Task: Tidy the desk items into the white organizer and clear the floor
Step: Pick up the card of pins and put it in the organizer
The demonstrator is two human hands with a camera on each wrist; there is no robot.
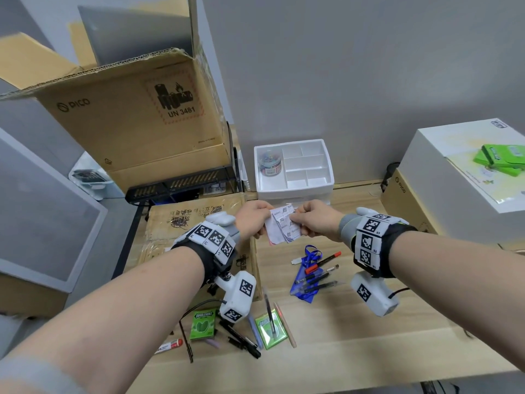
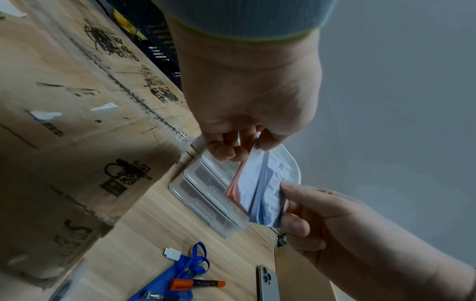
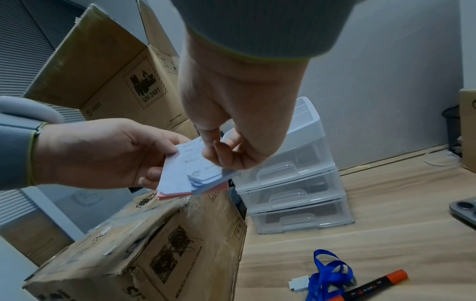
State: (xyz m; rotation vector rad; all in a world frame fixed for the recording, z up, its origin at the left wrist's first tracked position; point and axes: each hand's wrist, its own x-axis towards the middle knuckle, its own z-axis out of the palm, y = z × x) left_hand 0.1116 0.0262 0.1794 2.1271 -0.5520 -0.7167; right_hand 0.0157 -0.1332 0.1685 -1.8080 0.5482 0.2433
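Both hands hold a small stack of note papers [image 1: 281, 227], white and pale blue with a pink sheet at the bottom, in the air in front of the white organizer [image 1: 326, 177]. My left hand [image 1: 252, 223] pinches the stack's left edge; my right hand [image 1: 312, 220] pinches its right edge. The wrist views show the notes [image 2: 260, 189] [image 3: 190, 175] fanned between left hand [image 2: 231, 146] and right hand [image 3: 221, 154]. The organizer [image 3: 304, 175] has clear drawers under a white compartment tray; a jar of clips [image 1: 269, 163] sits in its left compartment.
Pens and markers [image 1: 318, 277] lie on a blue pouch with lanyard [image 1: 308, 258] on the wooden desk. Green gum packs [image 1: 203, 324], more pens and a red-capped marker [image 1: 170, 346] lie near the front. Cardboard boxes [image 1: 136, 115] crowd the left; a white box [image 1: 466, 166] stands right. A phone [image 2: 268, 285] lies nearby.
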